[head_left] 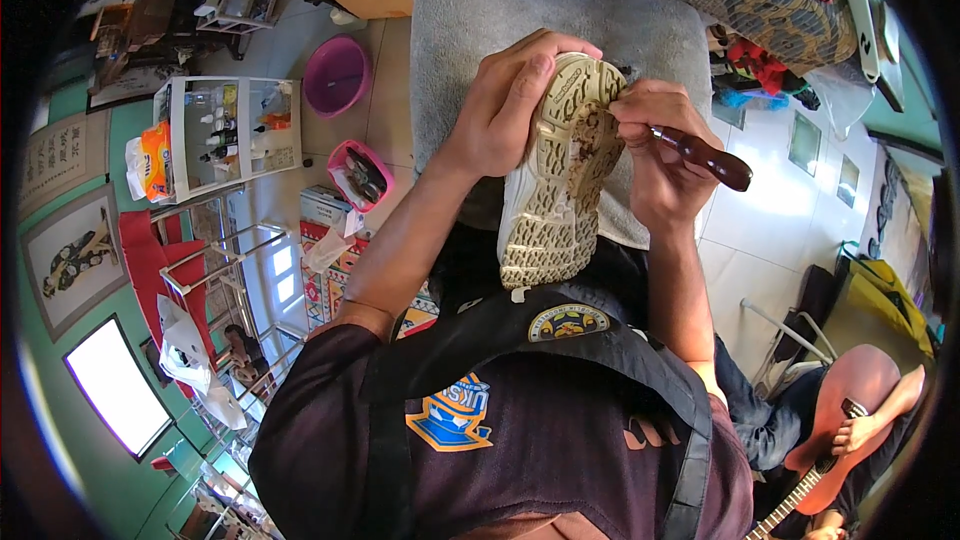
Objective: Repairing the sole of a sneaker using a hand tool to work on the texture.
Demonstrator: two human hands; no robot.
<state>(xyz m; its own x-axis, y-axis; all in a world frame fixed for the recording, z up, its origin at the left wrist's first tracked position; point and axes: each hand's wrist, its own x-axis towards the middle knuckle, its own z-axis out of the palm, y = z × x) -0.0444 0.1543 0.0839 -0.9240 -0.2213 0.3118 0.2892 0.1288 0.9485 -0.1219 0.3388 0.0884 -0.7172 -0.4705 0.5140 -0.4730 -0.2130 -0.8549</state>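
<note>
Shoe | left hand: grip wrapped round far end | right hand: grip closed round dark-handled tool

A big, soft gray cloth lies in front of the person; what is under it is hard to see. The pale, shiny tile floor holds a round purple-pink plastic basin and a small pink plastic tub. A white-framed shelf holds little bottles.
</note>
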